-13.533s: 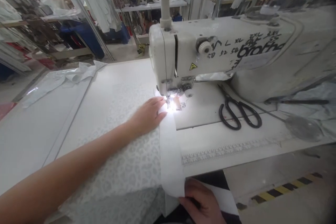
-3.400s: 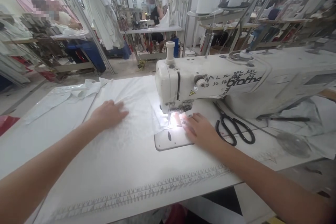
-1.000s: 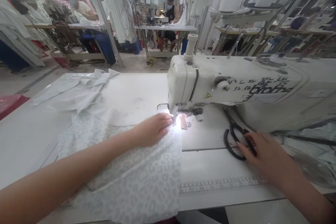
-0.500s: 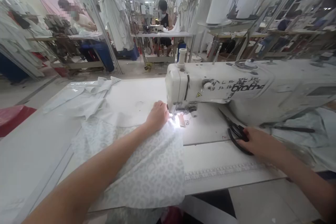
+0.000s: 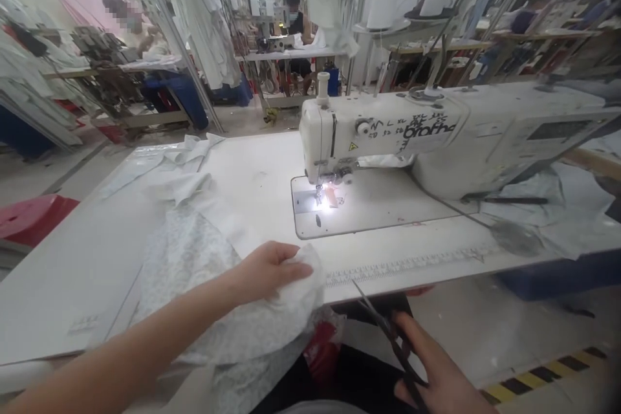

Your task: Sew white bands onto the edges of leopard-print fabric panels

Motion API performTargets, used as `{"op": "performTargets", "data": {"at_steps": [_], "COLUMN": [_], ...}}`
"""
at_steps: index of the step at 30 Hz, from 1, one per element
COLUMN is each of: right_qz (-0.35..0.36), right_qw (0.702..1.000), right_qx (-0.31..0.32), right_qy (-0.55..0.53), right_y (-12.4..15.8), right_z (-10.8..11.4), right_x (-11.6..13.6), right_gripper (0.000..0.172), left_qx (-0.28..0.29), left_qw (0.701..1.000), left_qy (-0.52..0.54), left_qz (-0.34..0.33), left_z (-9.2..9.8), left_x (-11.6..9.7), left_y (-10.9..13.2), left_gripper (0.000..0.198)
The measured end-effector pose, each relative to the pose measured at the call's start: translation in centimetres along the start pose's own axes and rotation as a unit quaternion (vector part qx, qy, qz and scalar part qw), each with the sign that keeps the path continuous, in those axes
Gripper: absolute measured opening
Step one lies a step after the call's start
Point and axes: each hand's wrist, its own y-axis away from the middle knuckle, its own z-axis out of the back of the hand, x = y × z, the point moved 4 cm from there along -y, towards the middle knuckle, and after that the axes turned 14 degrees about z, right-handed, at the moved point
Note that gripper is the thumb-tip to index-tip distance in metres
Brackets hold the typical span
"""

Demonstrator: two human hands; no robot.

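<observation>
My left hand [image 5: 266, 269] is closed on a bunched edge of the pale patterned fabric [image 5: 194, 252], at the front edge of the sewing table [image 5: 72, 272]. The fabric drapes off that edge toward my lap. My right hand [image 5: 436, 378] is below the table edge, gripping the black scissors [image 5: 388, 333], whose blades point up toward the fabric. The white sewing machine [image 5: 388, 136] stands behind, its needle area [image 5: 323, 197] lit and bare.
More white cloth pieces [image 5: 179, 155] lie at the table's far left. A printed ruler [image 5: 402, 265] runs along the front edge. Other people sit at sewing stations in the background. A yellow-black floor stripe [image 5: 543, 375] shows at lower right.
My left hand pulled the fabric away from the needle to the table's front edge. My right hand lifted the scissors off the table and brought them down below the edge.
</observation>
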Motion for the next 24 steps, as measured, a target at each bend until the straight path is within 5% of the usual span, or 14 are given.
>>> {"op": "performTargets", "data": {"at_steps": [10,19,24], "right_qz": [0.041,0.031,0.037], "right_qw": [0.995,0.991,0.991], "right_qx": [0.091,0.082,0.073], "right_qy": [0.025,0.097,0.108], "right_y": [-1.8,-0.4,-0.2], "right_z": [-0.9,-2.0,-1.9], "right_x": [5.3,4.6,4.8], "right_gripper": [0.026,0.026,0.026], "left_qx": [0.012,0.013,0.010], "left_qw": [0.999,0.995,0.996], "left_qy": [0.025,-0.024,0.048], "left_qz": [0.040,0.092,0.069], "left_z": [-4.7,-5.7,-6.1], "left_x": [2.6,2.2,3.2], "left_y": [3.2,4.9,4.2], "left_gripper": [0.038,0.040,0.029]}}
